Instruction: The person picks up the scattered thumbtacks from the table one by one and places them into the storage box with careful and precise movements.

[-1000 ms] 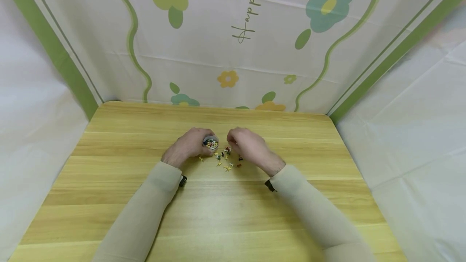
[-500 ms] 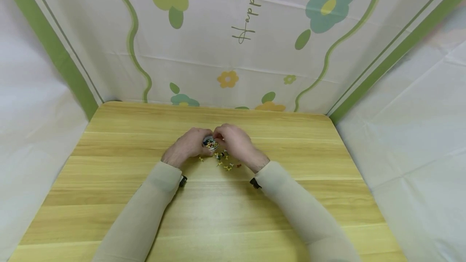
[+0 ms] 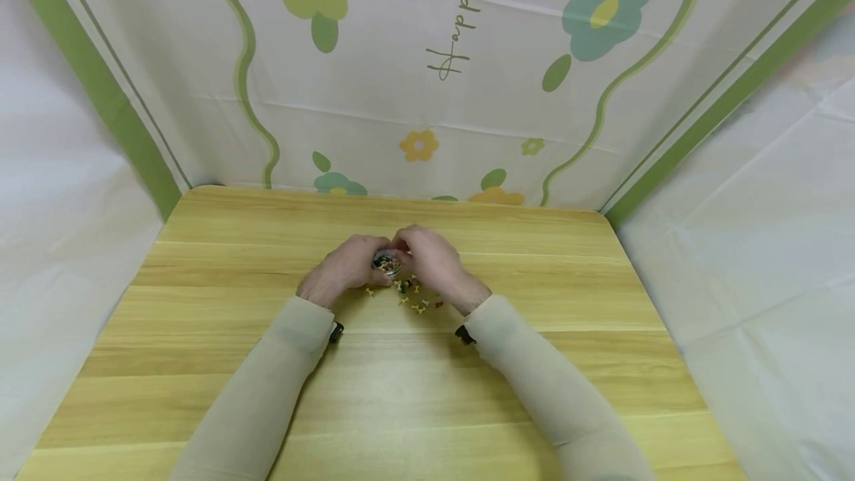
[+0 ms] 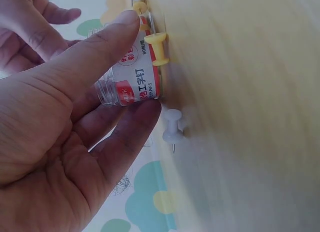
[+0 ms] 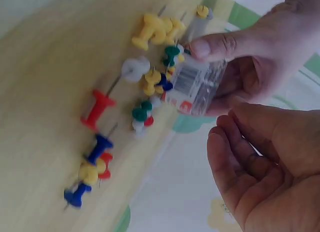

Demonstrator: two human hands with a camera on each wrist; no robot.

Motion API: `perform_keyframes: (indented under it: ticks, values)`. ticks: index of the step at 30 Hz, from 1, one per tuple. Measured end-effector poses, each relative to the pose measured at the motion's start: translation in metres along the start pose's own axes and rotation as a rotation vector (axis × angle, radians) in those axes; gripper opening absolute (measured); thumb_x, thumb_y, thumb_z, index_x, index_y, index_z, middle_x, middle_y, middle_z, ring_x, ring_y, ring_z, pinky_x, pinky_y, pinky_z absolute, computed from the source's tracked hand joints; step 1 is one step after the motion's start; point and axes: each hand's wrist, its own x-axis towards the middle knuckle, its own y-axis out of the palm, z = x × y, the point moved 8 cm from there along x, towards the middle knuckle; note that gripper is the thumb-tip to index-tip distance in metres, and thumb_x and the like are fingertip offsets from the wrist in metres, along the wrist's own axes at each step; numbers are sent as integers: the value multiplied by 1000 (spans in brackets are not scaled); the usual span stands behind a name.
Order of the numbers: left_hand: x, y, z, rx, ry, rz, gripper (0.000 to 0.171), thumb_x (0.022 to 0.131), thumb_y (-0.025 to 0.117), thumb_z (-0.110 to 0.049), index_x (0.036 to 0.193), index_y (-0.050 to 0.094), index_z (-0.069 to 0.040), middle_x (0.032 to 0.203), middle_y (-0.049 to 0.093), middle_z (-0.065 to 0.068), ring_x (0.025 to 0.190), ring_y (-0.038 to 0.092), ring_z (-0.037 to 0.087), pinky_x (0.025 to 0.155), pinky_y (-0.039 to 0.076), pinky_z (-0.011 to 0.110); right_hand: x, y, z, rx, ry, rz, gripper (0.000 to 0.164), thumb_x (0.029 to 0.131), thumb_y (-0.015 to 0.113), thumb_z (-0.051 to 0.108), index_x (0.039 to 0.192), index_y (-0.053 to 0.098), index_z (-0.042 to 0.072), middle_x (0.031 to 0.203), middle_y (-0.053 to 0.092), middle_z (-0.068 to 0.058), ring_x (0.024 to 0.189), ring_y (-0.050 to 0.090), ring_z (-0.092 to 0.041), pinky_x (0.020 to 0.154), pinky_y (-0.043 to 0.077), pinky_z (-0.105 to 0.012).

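Note:
My left hand (image 3: 347,264) grips a small clear jar (image 3: 387,263) of coloured push pins, thumb on one side and fingers on the other. In the left wrist view the label (image 4: 132,84) of the jar shows red and white, and its side lies close over the tabletop. At the jar's mouth are the bent fingers of my right hand (image 3: 433,262); its fingertips (image 5: 216,142) show no pin, though part of them is hidden. Loose push pins (image 3: 418,309) in yellow, white, red, blue and green lie before the jar, among them a red push pin (image 5: 98,109).
The wooden table (image 3: 401,392) reaches up to a white cloth backdrop (image 3: 374,95) printed with flowers. White cloth also hangs at the left and right. A white push pin (image 4: 173,126) and a yellow push pin (image 4: 157,49) lie close by the left hand.
My right hand has moved left from above the loose pins to the jar's mouth, and its fingers have stayed there over the last half second. The left hand and jar have not moved.

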Motion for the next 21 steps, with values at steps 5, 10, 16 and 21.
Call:
perform_keyframes:
  ticks: [5, 10, 16, 21]
  values:
    - [1, 1, 1, -1, -18, 6, 54, 84, 87, -26, 132, 67, -12, 120, 71, 9, 104, 63, 25, 93, 53, 44, -6, -10, -12, -44, 19, 14, 13, 97, 73, 19, 109, 75, 14, 102, 71, 3, 88, 64, -10, 77, 55, -27]
    - [2, 0, 1, 11, -17, 3, 55, 82, 88, -26, 131, 67, -10, 122, 70, 10, 109, 64, 27, 96, 52, 45, -13, -13, -22, -115, 8, 51, 12, 97, 74, 18, 108, 76, 13, 102, 71, 1, 89, 65, -12, 78, 56, -27]
    - [2, 0, 0, 18, -4, -7, 57, 81, 89, -25, 131, 67, -8, 122, 71, 11, 112, 64, 30, 98, 51, 47, -23, -12, -32, -205, -3, 121, 12, 97, 71, 14, 107, 78, 13, 103, 74, 1, 93, 66, -13, 79, 57, -29]
    - [2, 0, -1, -2, -22, -1, 58, 81, 89, -25, 133, 66, -8, 123, 70, 11, 112, 64, 30, 99, 51, 47, -32, -11, -37, -250, -10, 163, 12, 96, 71, 11, 105, 79, 13, 103, 75, 0, 94, 68, -14, 77, 58, -30]
